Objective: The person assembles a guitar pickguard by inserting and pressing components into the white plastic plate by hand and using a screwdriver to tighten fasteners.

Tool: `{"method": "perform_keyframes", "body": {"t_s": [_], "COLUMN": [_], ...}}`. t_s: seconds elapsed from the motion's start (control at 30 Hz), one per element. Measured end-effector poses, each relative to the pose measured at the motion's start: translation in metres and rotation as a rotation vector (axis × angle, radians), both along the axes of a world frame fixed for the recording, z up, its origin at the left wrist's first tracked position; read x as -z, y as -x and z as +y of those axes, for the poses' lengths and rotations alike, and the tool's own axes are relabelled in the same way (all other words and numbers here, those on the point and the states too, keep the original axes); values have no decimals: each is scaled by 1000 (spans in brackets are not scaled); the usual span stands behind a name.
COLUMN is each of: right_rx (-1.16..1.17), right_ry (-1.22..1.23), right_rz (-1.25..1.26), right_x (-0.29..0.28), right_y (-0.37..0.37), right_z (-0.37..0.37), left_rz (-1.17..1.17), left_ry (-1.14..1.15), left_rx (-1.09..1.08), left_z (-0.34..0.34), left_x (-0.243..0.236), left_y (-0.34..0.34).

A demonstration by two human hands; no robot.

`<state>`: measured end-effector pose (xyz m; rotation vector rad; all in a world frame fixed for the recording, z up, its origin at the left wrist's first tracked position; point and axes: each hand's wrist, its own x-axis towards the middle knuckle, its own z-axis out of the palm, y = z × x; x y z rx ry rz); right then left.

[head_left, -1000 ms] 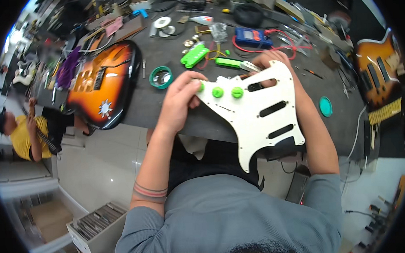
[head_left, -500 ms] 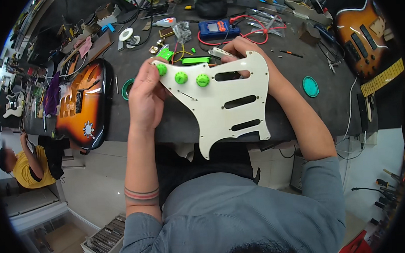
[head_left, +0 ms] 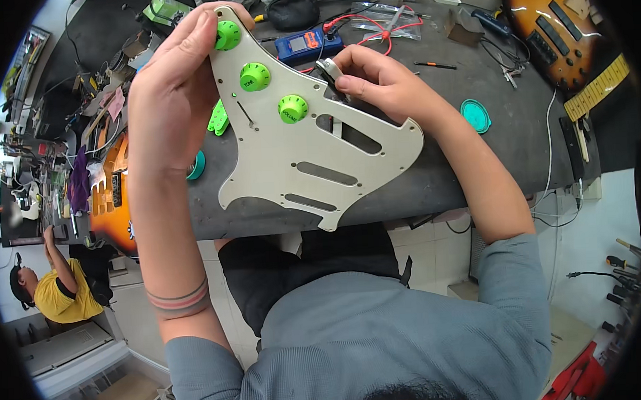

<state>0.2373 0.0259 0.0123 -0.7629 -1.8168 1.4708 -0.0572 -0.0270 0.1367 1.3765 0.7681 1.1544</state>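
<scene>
A cream guitar pickguard (head_left: pixel 272 148) is held up over the near side of the bench, tilted, with three slots and three green control knobs (head_left: pixel 255 77). My left hand (head_left: pixel 172 78) grips its upper left corner beside one knob, thumb on the front and the other fingers behind. In my right hand (head_left: pixel 376 79), thumb and fingers close on a white-topped guitar pickup (head_left: pixel 331 69) at the pickguard's upper right edge. Its lower part is hidden behind the pickguard. A bright green perforated piece (head_left: pixel 218 119) lies on the bench, partly covered by my left wrist and the pickguard.
A blue multimeter (head_left: pixel 305 45) with red leads lies beyond my hands. A teal lid (head_left: pixel 475 116) is to the right, near a sunburst guitar body (head_left: pixel 567 28) and a maple neck (head_left: pixel 601 96). Another sunburst body (head_left: pixel 113 202) sits left. A person in yellow (head_left: pixel 64 297) works far left.
My left hand has risen up and left, turning the pickguard so its knob end points up. The right hand has shifted slightly left with the pickup.
</scene>
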Motion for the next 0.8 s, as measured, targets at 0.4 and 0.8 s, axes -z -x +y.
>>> {"method": "perform_keyframes", "body": {"t_s": [0.4,0.8], "right_rx": [-153,211], "right_ry": [68,-354], "right_rz": [165,213], "right_x": [-2,-52], "right_y": [7,-29], "right_z": [-20,-26], "left_rz": [28,10], "left_ry": [-59,-185], "left_rx": [128,403], "left_z": [28,15], "left_x": [-29,-72], "left_y": [-19,1]}}
